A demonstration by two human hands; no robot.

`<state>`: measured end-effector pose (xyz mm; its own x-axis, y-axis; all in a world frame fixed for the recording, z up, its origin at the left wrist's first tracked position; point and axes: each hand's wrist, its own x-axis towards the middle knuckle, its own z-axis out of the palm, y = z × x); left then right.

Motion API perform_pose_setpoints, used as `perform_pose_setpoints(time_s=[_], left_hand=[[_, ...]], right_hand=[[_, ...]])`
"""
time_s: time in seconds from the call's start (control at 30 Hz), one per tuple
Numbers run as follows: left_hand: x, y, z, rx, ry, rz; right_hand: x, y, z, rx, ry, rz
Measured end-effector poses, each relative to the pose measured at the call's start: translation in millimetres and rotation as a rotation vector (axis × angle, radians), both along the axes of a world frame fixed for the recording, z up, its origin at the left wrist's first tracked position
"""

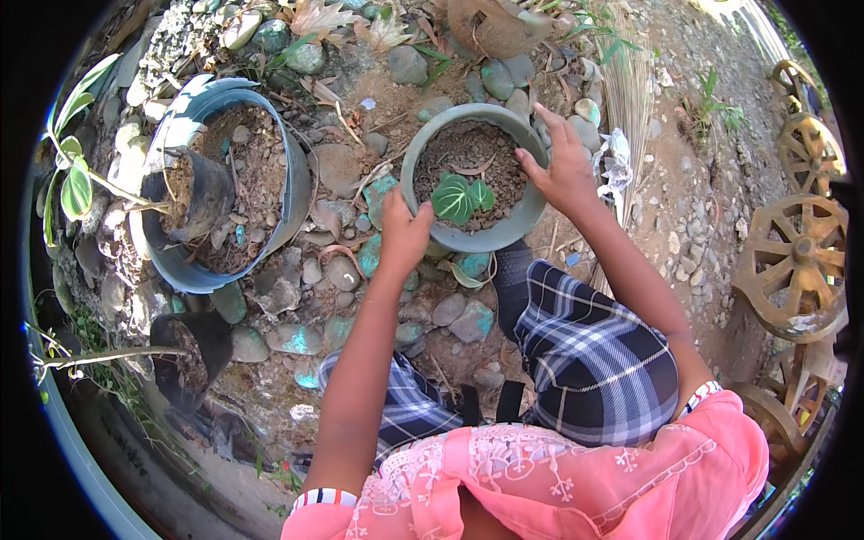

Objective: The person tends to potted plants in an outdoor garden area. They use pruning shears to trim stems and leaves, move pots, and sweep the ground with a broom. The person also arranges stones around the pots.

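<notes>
Between my hands stands a round grey-green plant pot [466, 241] partly filled with dry, crumbly soil [466, 148]. A small seedling with green, pale-veined leaves [456, 198] grows near the side closest to me. My left hand [405, 233] grips the pot's near left rim, thumb over the edge. On the far right rim rests my right hand [563, 169], its thumb at the inside and the fingers stretched along the outside. The pot's underside is hidden.
To the left stands a larger, broken-rimmed blue pot [297, 182] holding soil and a black nursery bag [209, 196] with a leafy plant. Another black bag [192, 361] sits nearer. Stones [469, 320] cover the ground. A stick broom [624, 88] and wooden wheels [800, 250] lie rightward.
</notes>
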<state>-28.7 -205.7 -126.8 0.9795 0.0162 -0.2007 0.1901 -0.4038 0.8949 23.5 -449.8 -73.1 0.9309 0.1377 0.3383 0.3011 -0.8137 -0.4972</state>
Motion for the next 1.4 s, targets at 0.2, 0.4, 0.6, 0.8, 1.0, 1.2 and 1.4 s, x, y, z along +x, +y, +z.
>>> perform_pose_setpoints(time_s=[0.2, 0.4, 0.6, 0.8, 1.0, 1.2, 1.4], left_hand=[[-4.6, -5.1, 0.5, -0.018, -0.029, 0.054], [-5.5, 20.9, 22.2, -0.180, -0.196, 0.146], [26.2, 56.5, 7.5, 0.446, -0.243, 0.072], [35.6, 53.5, -24.1, 0.679, -0.267, -0.062], [40.8, 48.1, -28.5, 0.449, -0.326, 0.014], [23.0, 40.8, 16.1, 0.256, -0.129, 0.075], [-36.1, 37.1, 31.4, -0.036, 0.040, 0.112]], right_hand=[[2.2, 30.9, -3.0, -0.189, -0.077, 0.544], [4.5, 47.2, -3.6, -0.128, 0.117, 0.446], [39.4, 2.2, 15.9, 0.523, 0.268, -0.033], [58.0, -41.4, -1.9, 0.792, 0.255, -0.370], [37.2, -46.3, -24.7, 0.832, 0.713, -0.313], [27.5, -34.1, -8.1, 0.661, 0.932, -0.030], [13.0, -37.4, -14.0, 0.425, 1.089, 0.103]])
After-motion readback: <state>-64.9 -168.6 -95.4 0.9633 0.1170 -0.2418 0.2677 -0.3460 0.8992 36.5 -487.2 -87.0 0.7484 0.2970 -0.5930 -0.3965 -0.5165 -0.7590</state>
